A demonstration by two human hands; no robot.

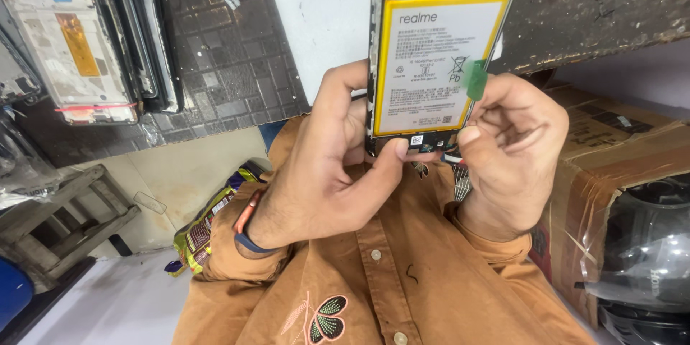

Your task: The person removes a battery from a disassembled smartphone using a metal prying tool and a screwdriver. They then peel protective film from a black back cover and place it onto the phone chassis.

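Opened smartphone with white battery bordered in yellow point(431, 57) held upright against the brown shirt point(402, 280), lower edge gripped from both sides. Left hand point(323, 172) clamped on the phone's bottom left corner, thumb pressed across the exposed lower board. Right hand point(514, 147) pinching a small green plastic pry tool point(476, 79) at the battery's right edge. Best kept shallow and flat along that seam, away from the battery skin. Dark textured table point(215, 50) edge close above; stacked phone frames point(108, 36) left, brown cardboard box point(618, 158) crowding the right

Dark workbench mat point(215, 50) under stacked phone frames point(79, 36)
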